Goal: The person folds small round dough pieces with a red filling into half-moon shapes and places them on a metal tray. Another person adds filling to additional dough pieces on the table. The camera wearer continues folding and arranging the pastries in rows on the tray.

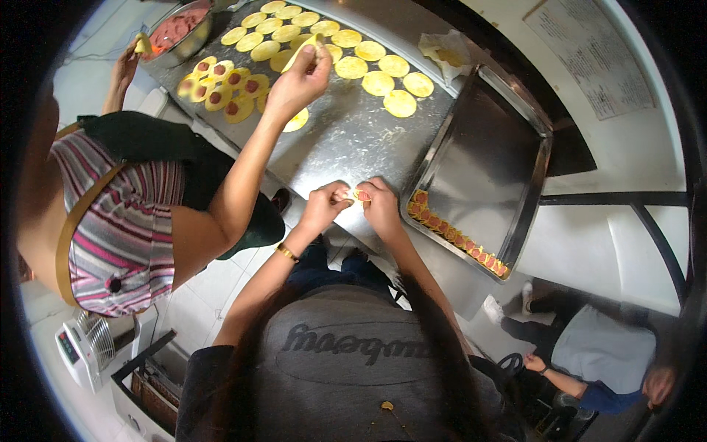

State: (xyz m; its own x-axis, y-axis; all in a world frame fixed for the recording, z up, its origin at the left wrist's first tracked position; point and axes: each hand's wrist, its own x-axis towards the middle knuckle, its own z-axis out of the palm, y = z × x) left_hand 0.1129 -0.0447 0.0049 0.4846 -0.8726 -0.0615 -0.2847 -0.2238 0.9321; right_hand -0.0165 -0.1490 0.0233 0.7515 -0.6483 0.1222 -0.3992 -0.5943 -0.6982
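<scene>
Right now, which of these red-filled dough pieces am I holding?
The piece pinched in your right hand, unlike those lying in the metal tray or on the worktable.

From the near side of the desk (346, 147), I watch through one wide fisheye on the wearer's head, aimed steeply down. The grey shirt (353, 339), this side of the desk, looms close; the fingers (375, 193), at the desk's near edge, sit farther off.

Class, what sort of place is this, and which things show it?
Probably a commercial food kitchen: dough rounds spread over a metal worktable, a bowl of pink filling, and a tray of filled pieces.
</scene>
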